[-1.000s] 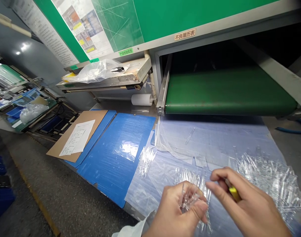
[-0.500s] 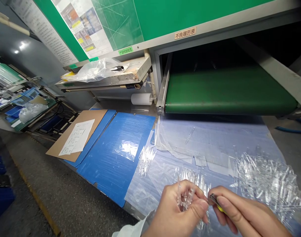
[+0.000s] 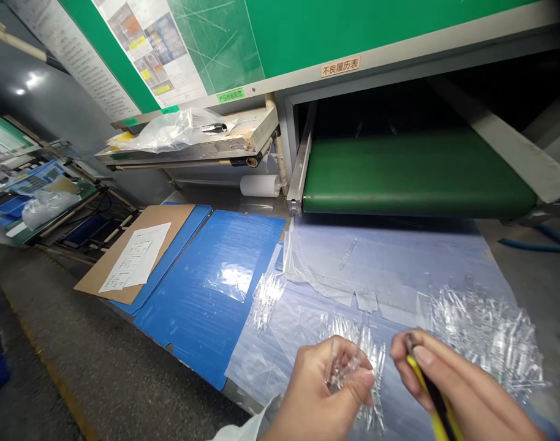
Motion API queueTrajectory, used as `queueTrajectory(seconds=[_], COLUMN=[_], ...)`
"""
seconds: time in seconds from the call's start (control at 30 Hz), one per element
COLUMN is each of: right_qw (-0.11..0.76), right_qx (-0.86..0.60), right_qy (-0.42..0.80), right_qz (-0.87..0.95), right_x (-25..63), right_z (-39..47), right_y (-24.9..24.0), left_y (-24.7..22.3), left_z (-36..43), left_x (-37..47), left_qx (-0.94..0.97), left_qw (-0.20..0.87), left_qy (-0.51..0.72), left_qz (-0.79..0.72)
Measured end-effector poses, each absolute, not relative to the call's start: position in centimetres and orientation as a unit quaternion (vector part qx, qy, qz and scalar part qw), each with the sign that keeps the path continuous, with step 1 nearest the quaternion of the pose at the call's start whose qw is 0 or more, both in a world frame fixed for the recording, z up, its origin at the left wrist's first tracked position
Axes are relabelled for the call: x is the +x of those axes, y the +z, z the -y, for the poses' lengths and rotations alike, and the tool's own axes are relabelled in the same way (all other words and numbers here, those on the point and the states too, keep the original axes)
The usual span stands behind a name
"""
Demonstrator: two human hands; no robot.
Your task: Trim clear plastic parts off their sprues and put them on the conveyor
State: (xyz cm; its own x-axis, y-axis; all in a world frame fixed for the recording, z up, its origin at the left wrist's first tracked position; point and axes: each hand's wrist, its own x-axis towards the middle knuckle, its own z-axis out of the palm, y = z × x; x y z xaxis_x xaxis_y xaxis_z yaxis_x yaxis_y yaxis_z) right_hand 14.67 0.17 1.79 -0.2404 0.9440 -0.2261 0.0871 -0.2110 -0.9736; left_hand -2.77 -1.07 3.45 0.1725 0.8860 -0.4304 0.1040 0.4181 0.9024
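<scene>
Clear pieces [image 3: 340,372] in pinching left hand [image 3: 320,387], yellow tool [image 3: 431,391] in gripping right hand [image 3: 466,381], blue tray [image 3: 13,206] beyond.

The left hand [image 3: 319,389] hides part of the clear pieces [image 3: 337,370] in its grip; their number cannot be told. Fingers partly cover the right hand's [image 3: 466,386] yellow-and-black tool [image 3: 431,392], cut off below. Far left of both hands, a white sheet's [image 3: 136,257] writing is too small to read.

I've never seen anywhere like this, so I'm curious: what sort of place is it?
Probably a factory workstation. A green belt, seemingly a conveyor, sits at the back; small clear parts lie in heaps in front of it; and printed sheets are posted on a green board.
</scene>
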Motion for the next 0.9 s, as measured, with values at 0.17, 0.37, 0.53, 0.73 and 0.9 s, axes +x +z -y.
queueTrajectory(seconds=[0.17,0.37,0.53,0.73,0.9], right_qw=[0.443,0.462,0.463,0.469,0.477], right_qx=[-0.429,-0.454,-0.475,-0.487,-0.473], right_qy=[0.733,0.714,0.687,0.699,0.707], right_qz=[0.285,0.267,0.296,0.233,0.220], right_x=[16.7,16.2,15.9,15.4,14.1], right_z=[-1.3,-1.0,-1.1,-1.1,-1.0], right_y=[2.1,3.5,3.9,4.3,4.6], left_y=[-1.5,-3.6,-3.2,-3.3,-1.5], left_z=[0.7,1.0,0.6,1.3,2.3], left_x=[-2.1,-1.6,-1.4,-1.3,-0.3], left_qx=[0.619,0.609,0.611,0.535,0.381], left_qw=[0.492,0.470,0.470,0.545,0.719], left_qy=[0.193,0.213,0.272,0.308,0.323], left_qz=[-0.582,-0.603,-0.576,-0.568,-0.482])
